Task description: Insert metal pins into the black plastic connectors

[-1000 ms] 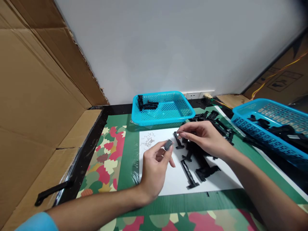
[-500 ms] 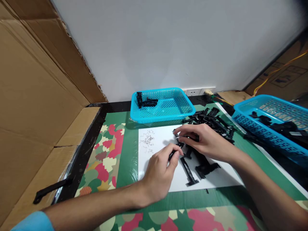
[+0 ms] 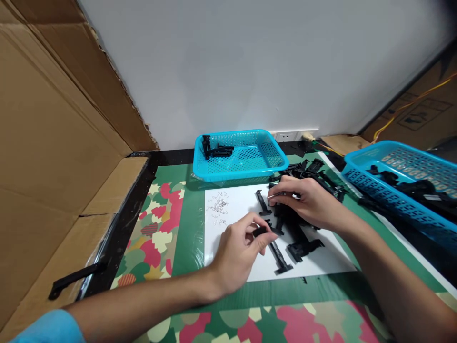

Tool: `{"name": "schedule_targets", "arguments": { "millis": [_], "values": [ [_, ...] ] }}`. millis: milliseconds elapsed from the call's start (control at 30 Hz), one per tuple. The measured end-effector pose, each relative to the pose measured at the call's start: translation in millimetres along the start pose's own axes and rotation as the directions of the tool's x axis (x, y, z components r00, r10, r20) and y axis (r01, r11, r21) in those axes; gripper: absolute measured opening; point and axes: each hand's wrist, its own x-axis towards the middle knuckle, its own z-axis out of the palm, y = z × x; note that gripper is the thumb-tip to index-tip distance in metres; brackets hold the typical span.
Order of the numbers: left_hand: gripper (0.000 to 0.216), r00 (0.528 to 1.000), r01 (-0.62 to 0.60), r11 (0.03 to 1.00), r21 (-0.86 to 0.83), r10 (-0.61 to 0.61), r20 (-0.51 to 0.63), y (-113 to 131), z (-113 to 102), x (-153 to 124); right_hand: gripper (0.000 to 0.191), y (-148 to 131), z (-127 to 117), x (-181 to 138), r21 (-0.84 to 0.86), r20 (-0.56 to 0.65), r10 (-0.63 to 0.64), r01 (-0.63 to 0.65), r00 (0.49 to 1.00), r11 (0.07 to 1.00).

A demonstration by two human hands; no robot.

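My left hand (image 3: 235, 250) is over the white sheet (image 3: 228, 187), thumb and fingers closed on a small black plastic part (image 3: 259, 231). To its upper right, my right hand (image 3: 303, 197) pinches tweezers, whose thin metal tips (image 3: 274, 195) point left. Between the hands a narrow black plastic piece (image 3: 263, 202) lies on the sheet. Below the left fingertips rests a longer black bar (image 3: 280, 259) with a wide foot. A larger black part (image 3: 303, 247) sits to its right, partly under my right hand's shadow. Several tiny thin wire pieces (image 3: 219, 208) are heaped on the sheet's left side.
A blue basket (image 3: 241, 175) at the back holds several black parts. A second blue basket (image 3: 396, 200) with more stands at the right. Behind my right hand is a pile of black parts (image 3: 316, 166). A black strip (image 3: 74, 279) lies on cardboard at the left.
My right hand has moved right with the tweezers, away from the narrow black piece, which now shows fully. My left fingers have shifted slightly around the part they hold.
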Motion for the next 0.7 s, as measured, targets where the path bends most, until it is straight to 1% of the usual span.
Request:
{"name": "schedule_targets", "arguments": {
  "millis": [33, 100, 200, 333, 500, 600, 700],
  "values": [
    [0.033, 1.0, 0.01, 0.998, -0.055, -0.01, -0.009, -1, 1, 1, 0.024, -1, 1, 0, 0.003, 0.022, -0.009, 0.009, 1.0, 1.0],
    [0.037, 0.999, 0.03, 0.994, -0.109, -0.032, -0.015, -2, 2, 2, 0.022, -3, 4, 1, 0.01, 0.06, -0.032, 0.032, 0.998, 0.999],
    [0.037, 0.998, 0.051, 0.993, -0.105, -0.053, -0.014, 0, 2, 2, 0.021, -7, 8, 2, 0.011, 0.095, -0.061, 0.06, 0.994, 0.998],
    [0.032, 0.999, 0.038, 0.995, -0.088, -0.041, -0.026, 5, -1, 1, 0.02, -10, 12, 1, 0.018, 0.135, -0.07, 0.068, 0.988, 0.998],
    [0.033, 1.0, 0.004, 0.999, -0.046, -0.005, -0.022, 7, -3, 0, 0.022, -9, 13, -1, 0.054, 0.105, -0.024, 0.019, 0.994, 0.998],
    [0.034, 0.999, -0.003, 1.0, -0.01, 0.002, -0.054, 5, -3, 0, 0.025, -8, 13, -1, 0.057, 0.096, -0.008, 0.002, 0.995, 0.998],
    [0.033, 0.997, -0.002, 1.0, 0.021, 0.004, -0.072, 2, -3, 0, 0.021, -9, 14, -1, 0.051, 0.081, -0.001, -0.003, 0.997, 0.999]
  ]
}}
